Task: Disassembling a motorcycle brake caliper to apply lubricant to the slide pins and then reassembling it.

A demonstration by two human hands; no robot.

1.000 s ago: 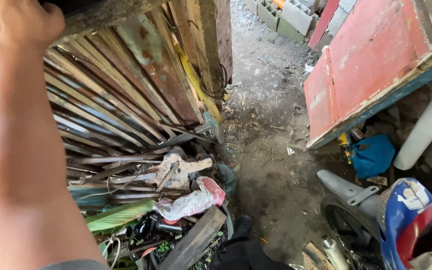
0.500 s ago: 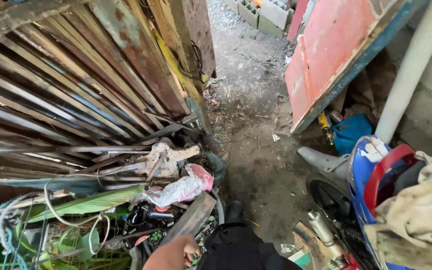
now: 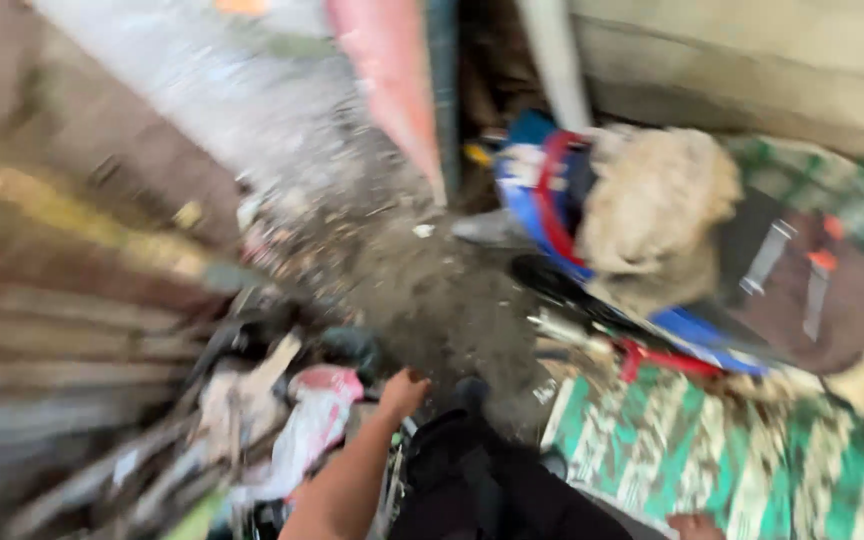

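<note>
Bare dirt ground [image 3: 422, 290], littered with small scraps, runs between a blurred fence of old planks [image 3: 62, 330] on the left and a parked motorbike [image 3: 602, 250] with blue and red panels on the right. A tan cloth [image 3: 652, 200] lies bunched over the bike, and a green patterned sheet [image 3: 712, 450] sits just in front of it. The left hand [image 3: 404, 392] hangs low over the dirt with its fingers [image 3: 414, 380] curled narrow into a loose fist; it seems to hold nothing, though motion blur leaves that unsure. A crumpled white and pink plastic bag [image 3: 312, 415] lies just beside the hand, on its left, atop a junk heap. The right hand [image 3: 694, 526] barely shows at the bottom edge, against the green sheet; I cannot tell its fingers.
</note>
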